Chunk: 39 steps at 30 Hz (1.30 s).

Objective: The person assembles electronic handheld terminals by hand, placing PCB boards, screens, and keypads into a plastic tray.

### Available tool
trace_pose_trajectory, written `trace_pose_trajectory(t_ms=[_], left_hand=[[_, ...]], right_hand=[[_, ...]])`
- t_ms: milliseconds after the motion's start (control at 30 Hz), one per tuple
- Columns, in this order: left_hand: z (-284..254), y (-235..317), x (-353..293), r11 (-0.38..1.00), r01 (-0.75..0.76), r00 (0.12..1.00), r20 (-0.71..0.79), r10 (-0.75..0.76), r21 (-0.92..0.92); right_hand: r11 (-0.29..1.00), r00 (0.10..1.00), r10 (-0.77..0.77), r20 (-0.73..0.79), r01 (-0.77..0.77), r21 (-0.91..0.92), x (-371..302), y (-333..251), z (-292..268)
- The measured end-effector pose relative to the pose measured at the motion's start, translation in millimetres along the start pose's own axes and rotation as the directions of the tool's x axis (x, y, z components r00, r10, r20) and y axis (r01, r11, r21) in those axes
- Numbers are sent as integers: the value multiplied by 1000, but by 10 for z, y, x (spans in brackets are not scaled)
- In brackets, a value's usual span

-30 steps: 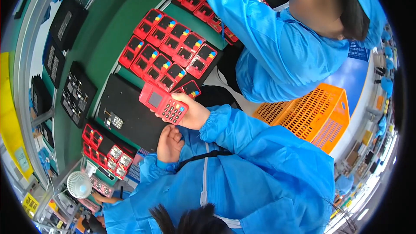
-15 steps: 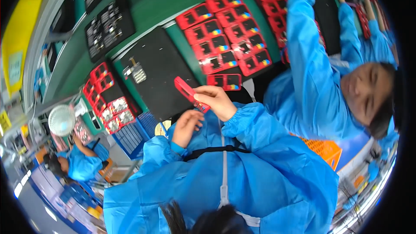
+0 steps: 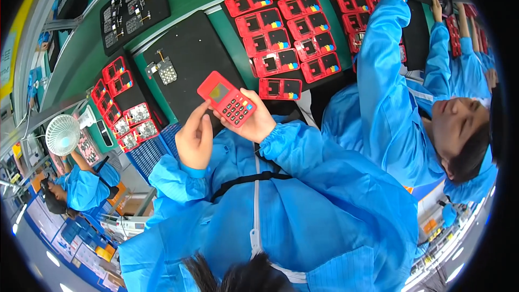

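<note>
A red handheld keypad terminal [image 3: 233, 109] with a small screen and dark keys is tilted above the near edge of the black mat [image 3: 201, 59]. My right hand [image 3: 258, 120] is closed round its right side and lower end, the keypad and screen facing up. Beside its left edge, my left hand [image 3: 195, 139] has its fingers stretched out, the index fingertip at the casing. A small circuit board with a metallic key grid [image 3: 166, 70] lies on the mat's left part.
Rows of open red casings [image 3: 267, 39] lie right of the mat. Further red casings [image 3: 120, 78] and a blue basket [image 3: 153, 158] are at left. A tray of circuit boards [image 3: 132, 11] sits behind. A co-worker's arm [image 3: 378, 43] reaches across at right; a fan [image 3: 62, 134] stands far left.
My right hand has turned the terminal from edge-on to keypad and screen up, shifting slightly left. My left hand has moved left and up, its index finger now at the casing's edge.
</note>
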<state>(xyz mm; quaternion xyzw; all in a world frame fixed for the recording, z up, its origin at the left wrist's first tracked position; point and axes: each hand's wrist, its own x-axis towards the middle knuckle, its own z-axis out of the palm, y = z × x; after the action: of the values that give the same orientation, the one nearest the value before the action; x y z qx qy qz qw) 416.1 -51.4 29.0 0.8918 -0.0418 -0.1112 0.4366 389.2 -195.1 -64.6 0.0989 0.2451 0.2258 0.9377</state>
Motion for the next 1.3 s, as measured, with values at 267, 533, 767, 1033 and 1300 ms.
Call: trace_pose_trajectory(t_ms=[267, 533, 767, 1033, 1300], left_hand=[[261, 83, -23, 995, -96, 990, 109, 94, 13], [383, 149, -145, 930, -333, 891, 270, 363, -152], [313, 141, -241, 909, -371, 807, 419, 417, -190], [64, -19, -310, 935, -324, 876, 327, 354, -144], [-176, -366, -520, 993, -86, 963, 249, 105, -84]], right_hand=[[994, 997, -81, 17, 80, 77, -213, -114, -180], [960, 958, -271, 90, 276, -44, -441, -157, -121], [960, 965, -261, -11, 258, -107, -438, -112, -54], [956, 972, -233, -20, 225, -188, -214, 76, -129], [-220, 617, -677, 401, 350, -911, 223, 367, -415]])
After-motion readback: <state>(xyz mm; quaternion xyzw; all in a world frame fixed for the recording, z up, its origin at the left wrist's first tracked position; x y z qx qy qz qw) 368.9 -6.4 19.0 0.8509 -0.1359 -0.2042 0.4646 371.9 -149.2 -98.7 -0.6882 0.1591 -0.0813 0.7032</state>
